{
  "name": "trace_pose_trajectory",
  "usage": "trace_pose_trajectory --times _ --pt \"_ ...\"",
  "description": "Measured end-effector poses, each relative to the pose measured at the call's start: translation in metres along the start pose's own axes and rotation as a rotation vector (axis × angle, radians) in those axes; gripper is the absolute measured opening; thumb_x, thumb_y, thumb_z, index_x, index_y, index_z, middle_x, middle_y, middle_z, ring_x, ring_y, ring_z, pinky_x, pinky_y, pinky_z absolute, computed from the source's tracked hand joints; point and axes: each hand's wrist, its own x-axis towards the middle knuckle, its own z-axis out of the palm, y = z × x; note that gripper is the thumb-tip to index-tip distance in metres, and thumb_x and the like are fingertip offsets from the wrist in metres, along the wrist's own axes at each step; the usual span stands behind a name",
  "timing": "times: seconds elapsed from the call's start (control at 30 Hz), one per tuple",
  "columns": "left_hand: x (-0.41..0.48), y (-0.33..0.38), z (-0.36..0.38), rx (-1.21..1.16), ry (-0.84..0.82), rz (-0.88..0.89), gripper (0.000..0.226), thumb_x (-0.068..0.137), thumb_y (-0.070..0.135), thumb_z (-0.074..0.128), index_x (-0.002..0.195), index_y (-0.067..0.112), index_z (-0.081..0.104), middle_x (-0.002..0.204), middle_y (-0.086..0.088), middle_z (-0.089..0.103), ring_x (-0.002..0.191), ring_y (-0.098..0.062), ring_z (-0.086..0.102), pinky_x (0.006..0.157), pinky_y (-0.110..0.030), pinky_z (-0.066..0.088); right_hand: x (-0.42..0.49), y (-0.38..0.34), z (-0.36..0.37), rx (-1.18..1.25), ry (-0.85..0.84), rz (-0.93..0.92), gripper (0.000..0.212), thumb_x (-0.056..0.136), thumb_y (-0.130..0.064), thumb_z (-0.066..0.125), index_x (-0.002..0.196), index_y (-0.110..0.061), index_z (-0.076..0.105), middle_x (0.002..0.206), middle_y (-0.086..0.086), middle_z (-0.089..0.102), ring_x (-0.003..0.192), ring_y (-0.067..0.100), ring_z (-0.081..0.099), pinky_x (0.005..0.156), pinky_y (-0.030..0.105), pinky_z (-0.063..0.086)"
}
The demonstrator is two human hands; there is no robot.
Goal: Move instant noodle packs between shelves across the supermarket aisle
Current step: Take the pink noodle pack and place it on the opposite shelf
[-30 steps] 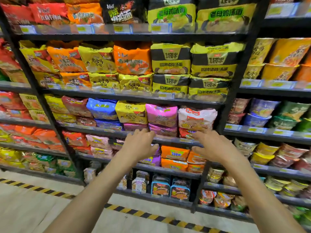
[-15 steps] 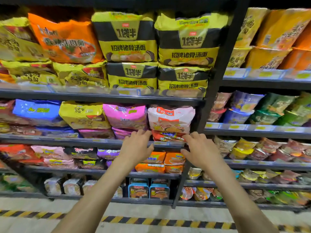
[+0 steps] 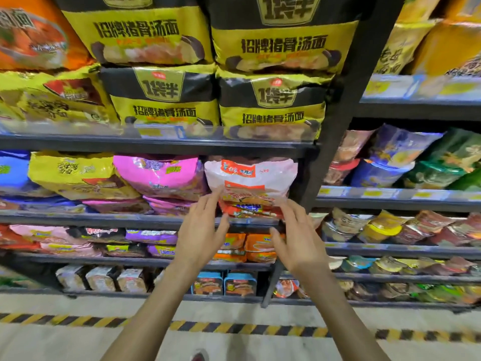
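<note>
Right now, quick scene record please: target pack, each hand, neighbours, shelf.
target: white noodle pack, on top of a red pack, at the right end of the shelf
left hand: fingers straight, at the target's lower left edge
right hand: fingers spread, at its lower right corner
grip: none yet
left neighbour: pink pack
above: yellow-black packs

I see the left hand (image 3: 201, 235) and the right hand (image 3: 299, 243) raised side by side with fingers spread, their tips at the lower corners of a white noodle pack (image 3: 251, 178) that lies on a red pack (image 3: 247, 208) on the shelf (image 3: 104, 217). A pink pack (image 3: 158, 175) sits just left of it, and a black post (image 3: 338, 113) stands just to its right. On the shelf above I see black-and-yellow packs (image 3: 166, 100) stacked two high.
</note>
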Motion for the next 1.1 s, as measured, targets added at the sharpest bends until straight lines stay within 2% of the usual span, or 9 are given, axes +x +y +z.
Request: trace_pose_trajectory --times 0.17,0.3,0.43,0.5,0.63,0.7,0.8,0.93,1.1 --pt "0.020 -0.019 0.025 -0.306 0.187 -0.055 0.087 0.099 0.023 0.062 0.158 0.047 0.004 0.157 -0.001 0.042 0.142 -0.020 0.045 0.112 -0.047 0.044 0.011 0.015 0.025 0.299 0.248 -0.028 0.077 0.095 -0.021 0.066 0.158 -0.024 0.022 0.159 -0.004 0.032 0.146 0.013 0.035 0.112 0.013 0.032" --pt "0.041 -0.029 0.044 -0.373 0.161 -0.023 0.098 0.098 0.024 0.067 0.157 0.048 -0.008 0.164 0.014 0.020 0.150 -0.018 0.035 0.118 -0.049 0.038 0.036 0.014 0.040 0.353 0.287 0.067 0.088 0.095 -0.026 0.066 0.154 -0.051 0.006 0.161 -0.010 0.029 0.146 0.008 0.034 0.111 0.031 0.043" --pt "0.051 -0.040 0.055 -0.372 0.121 -0.001 0.104 0.095 0.034 0.070 0.153 0.053 -0.015 0.157 0.042 -0.002 0.148 0.013 0.014 0.120 -0.038 0.034 0.053 0.013 0.055 0.418 0.290 0.124 0.094 0.095 -0.031 0.067 0.150 -0.056 -0.005 0.158 -0.028 0.016 0.141 -0.013 0.024 0.102 0.000 0.029" --pt "0.056 -0.041 0.058 -0.403 0.090 0.000 0.110 0.093 0.036 0.073 0.149 0.060 -0.020 0.155 0.048 -0.008 0.149 0.013 0.011 0.118 -0.035 0.034 0.061 0.014 0.061 0.475 0.297 0.148 0.095 0.093 -0.035 0.069 0.152 -0.050 -0.005 0.154 -0.038 0.004 0.139 -0.023 0.011 0.104 -0.004 0.021" --pt "0.065 -0.046 0.063 -0.451 0.035 0.039 0.123 0.088 0.026 0.079 0.145 0.065 -0.023 0.153 0.048 -0.011 0.152 0.004 0.012 0.121 -0.038 0.032 0.078 0.015 0.071 0.606 0.278 0.146 0.103 0.091 -0.034 0.073 0.153 -0.054 -0.007 0.162 -0.028 0.010 0.149 0.001 0.024 0.113 0.021 0.035" --pt "0.065 -0.049 0.067 -0.464 0.032 0.064 0.125 0.088 0.019 0.079 0.146 0.065 -0.021 0.154 0.049 -0.011 0.150 0.012 0.007 0.123 -0.030 0.025 0.082 0.015 0.074 0.665 0.277 0.154 0.105 0.091 -0.031 0.074 0.151 -0.059 -0.007 0.165 -0.016 0.018 0.147 0.008 0.034 0.108 0.026 0.046" --pt "0.060 -0.050 0.070 -0.485 0.044 0.078 0.125 0.086 0.012 0.078 0.148 0.065 -0.017 0.154 0.049 -0.007 0.149 0.015 0.008 0.120 -0.015 0.019 0.079 0.015 0.077 0.648 0.317 0.157 0.104 0.091 -0.028 0.075 0.156 -0.050 -0.003 0.162 -0.025 0.019 0.147 0.006 0.033 0.112 0.039 0.045" --pt "0.044 -0.043 0.069 -0.556 0.049 0.021 0.107 0.086 0.026 0.072 0.157 0.053 -0.003 0.138 0.043 0.021 0.130 0.010 0.037 0.108 -0.032 0.044 0.067 0.008 0.076 0.718 0.375 0.166 0.100 0.092 -0.029 0.073 0.158 -0.046 0.000 0.159 -0.027 0.022 0.146 0.009 0.034 0.113 0.049 0.042" --pt "0.017 -0.035 0.067 -0.570 0.113 -0.025 0.101 0.087 0.032 0.070 0.159 0.050 0.003 0.130 0.045 0.024 0.117 0.020 0.041 0.091 -0.027 0.053 0.052 0.003 0.073 0.655 0.379 0.174 0.088 0.091 -0.046 0.066 0.155 -0.053 0.006 0.141 -0.046 0.025 0.139 0.012 0.039 0.106 0.054 0.047"
